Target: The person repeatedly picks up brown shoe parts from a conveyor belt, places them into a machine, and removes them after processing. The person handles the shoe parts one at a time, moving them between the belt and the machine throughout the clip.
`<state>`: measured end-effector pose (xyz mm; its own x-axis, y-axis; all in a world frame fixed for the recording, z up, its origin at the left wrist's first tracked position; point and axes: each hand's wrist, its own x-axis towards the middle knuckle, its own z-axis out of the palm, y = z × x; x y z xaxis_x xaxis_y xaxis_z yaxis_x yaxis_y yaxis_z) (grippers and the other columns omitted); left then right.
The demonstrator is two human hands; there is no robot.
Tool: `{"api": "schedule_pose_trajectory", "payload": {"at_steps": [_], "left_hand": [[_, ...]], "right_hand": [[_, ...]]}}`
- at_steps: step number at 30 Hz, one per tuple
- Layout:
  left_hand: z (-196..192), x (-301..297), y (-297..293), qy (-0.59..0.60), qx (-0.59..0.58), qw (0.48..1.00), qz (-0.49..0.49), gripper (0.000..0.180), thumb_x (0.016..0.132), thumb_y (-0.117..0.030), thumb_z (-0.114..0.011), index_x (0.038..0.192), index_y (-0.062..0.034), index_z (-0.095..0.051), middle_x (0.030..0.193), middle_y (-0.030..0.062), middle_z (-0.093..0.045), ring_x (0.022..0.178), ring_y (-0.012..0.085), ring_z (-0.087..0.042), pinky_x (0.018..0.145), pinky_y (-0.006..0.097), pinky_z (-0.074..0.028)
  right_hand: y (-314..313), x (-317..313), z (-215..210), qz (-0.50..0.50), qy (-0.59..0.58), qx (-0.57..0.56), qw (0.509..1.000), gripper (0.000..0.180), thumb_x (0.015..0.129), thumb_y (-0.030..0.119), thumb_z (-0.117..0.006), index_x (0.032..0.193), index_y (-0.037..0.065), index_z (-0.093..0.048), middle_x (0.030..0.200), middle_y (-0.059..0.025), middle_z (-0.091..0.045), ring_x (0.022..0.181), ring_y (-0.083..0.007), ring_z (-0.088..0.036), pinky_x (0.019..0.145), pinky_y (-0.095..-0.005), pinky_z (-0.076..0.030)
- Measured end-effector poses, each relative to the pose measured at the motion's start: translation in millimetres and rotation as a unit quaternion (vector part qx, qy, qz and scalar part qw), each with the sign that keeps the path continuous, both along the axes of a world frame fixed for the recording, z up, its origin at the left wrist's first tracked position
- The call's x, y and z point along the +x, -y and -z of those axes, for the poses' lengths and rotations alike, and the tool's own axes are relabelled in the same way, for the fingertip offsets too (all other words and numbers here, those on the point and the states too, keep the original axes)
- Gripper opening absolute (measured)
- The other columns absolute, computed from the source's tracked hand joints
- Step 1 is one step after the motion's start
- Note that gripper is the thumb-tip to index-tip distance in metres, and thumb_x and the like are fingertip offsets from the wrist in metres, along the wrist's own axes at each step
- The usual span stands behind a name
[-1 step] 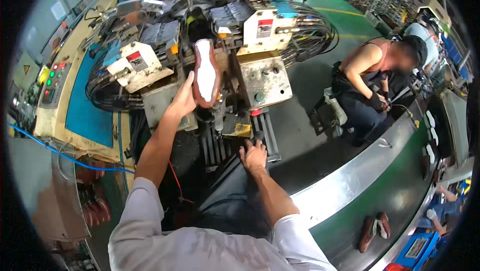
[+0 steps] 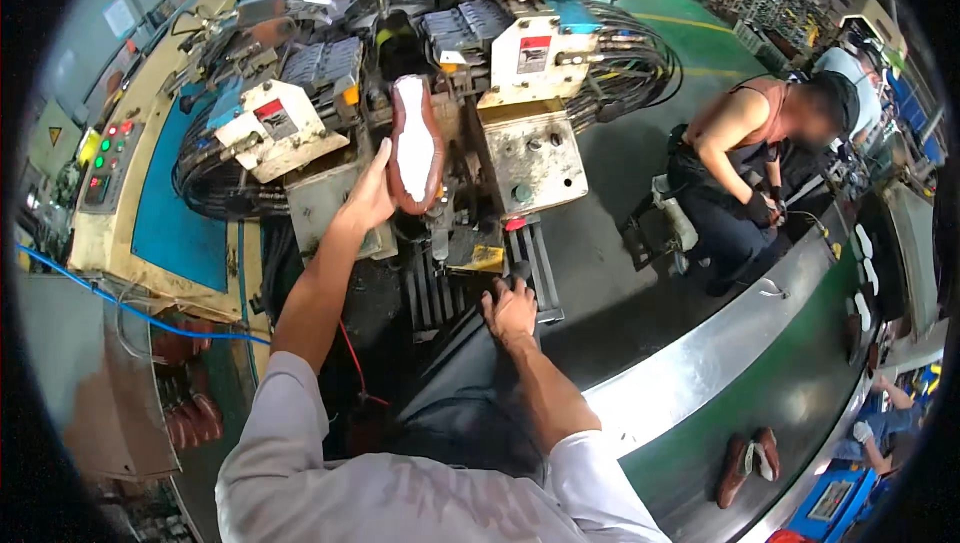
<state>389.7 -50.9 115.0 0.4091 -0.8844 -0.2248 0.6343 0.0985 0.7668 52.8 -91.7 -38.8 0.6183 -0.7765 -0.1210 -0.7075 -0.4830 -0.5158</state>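
Head cam, looking down at a big shoe lasting machine [image 2: 520, 143] w/ cable bundles and grey metal housings. The left hand [image 2: 372, 198] is up at the machine's centre, fingers wrapped round the lower side edge of a brown shoe upper on its last [image 2: 415, 148] — sole side facing the camera, white insole board showing. So it's grasping the shoe, not just touching it. The shoe sits right in the machine's middle gap, between the left housing with the red label [image 2: 280, 128] and the right control box [image 2: 535, 158].

Key relation: the shoe lies just up and to the right of the left palm, touching it, and its long axis runs near vertical in the pic, tilted only slightly. One end points up toward the dark clamp parts at the top of the gap, the other down toward the hand. Can't tell for sure which end is toe vs heel from here, tbh.

The right hand [image 2: 510, 308] is lower down, well apart from the shoe, clenched round a dark knob or lever near the ribbed metal step [image 2: 535, 263]. Left hand is clearly the nearer one.

Off to the right a co-worker [image 2: 745, 158] sits by the curved green conveyor [image 2: 800, 393] — another brown shoe [image 2: 750, 463] is riding on it.
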Motion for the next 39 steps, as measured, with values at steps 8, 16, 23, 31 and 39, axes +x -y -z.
{"api": "schedule_pose_trajectory", "payload": {"at_steps": [8, 16, 23, 31, 39], "left_hand": [[-37, -11, 10, 0.144, -0.037, 0.988, -0.043, 0.064, 0.105, -0.015, -0.065, 0.163, -0.0076, -0.037, 0.15, 0.0112, -0.055, 0.136, 0.026, -0.058, 0.115, 0.045, -0.05], [-53, -86, -111, 0.133, -0.158, 0.974, -0.091, 0.102, 0.091, -0.002, -0.074, 0.172, -0.0059, -0.014, 0.16, 0.019, -0.046, 0.141, 0.0296, -0.054, 0.117, 0.046, -0.049], [59, -164, -275, 0.077, 0.073, 0.971, -0.213, 0.102, 0.093, -0.012, -0.077, 0.173, -0.0063, -0.014, 0.165, 0.0146, -0.041, 0.146, 0.0246, -0.045, 0.12, 0.038, -0.038], [115, -123, -539, 0.321, 0.555, 0.694, -0.328, 0.105, 0.089, -0.019, -0.081, 0.171, -0.0105, -0.016, 0.157, 0.0267, -0.047, 0.142, 0.0439, -0.048, 0.119, 0.051, -0.041], [191, -53, -683, 0.401, 0.827, 0.386, -0.08, 0.113, 0.091, -0.012, -0.075, 0.172, -0.0432, -0.002, 0.176, 0.028, -0.013, 0.153, 0.0499, -0.038, 0.112, 0.067, -0.046]], "right_hand": [[9, 9, 0, -0.006, -0.001, -0.007, 1.0, 0.044, 0.1, 0.044, -0.064, 0.132, 0.015, -0.07, 0.139, -0.0208, -0.056, 0.13, -0.0444, -0.054, 0.111, -0.0569, -0.045], [6, 6, 2, -0.081, 0.075, -0.142, 0.984, 0.042, 0.099, 0.035, -0.068, 0.13, 0.008, -0.072, 0.131, -0.028, -0.065, 0.115, -0.0489, -0.064, 0.1, -0.0549, -0.053], [11, -3, 16, -0.153, 0.15, -0.076, 0.974, 0.049, 0.105, 0.038, -0.061, 0.134, -0.001, -0.069, 0.14, -0.0337, -0.061, 0.127, -0.051, -0.061, 0.109, -0.055, -0.049], [14, 8, 26, -0.162, 0.1, -0.108, 0.976, 0.051, 0.107, 0.041, -0.061, 0.138, 0.002, -0.068, 0.141, -0.0306, -0.061, 0.134, -0.0475, -0.056, 0.113, -0.0513, -0.046], [11, 8, 23, -0.181, 0.092, -0.141, 0.969, 0.05, 0.106, 0.04, -0.061, 0.136, 0.001, -0.068, 0.138, -0.0312, -0.064, 0.129, -0.0517, -0.058, 0.112, -0.0553, -0.046]]}}
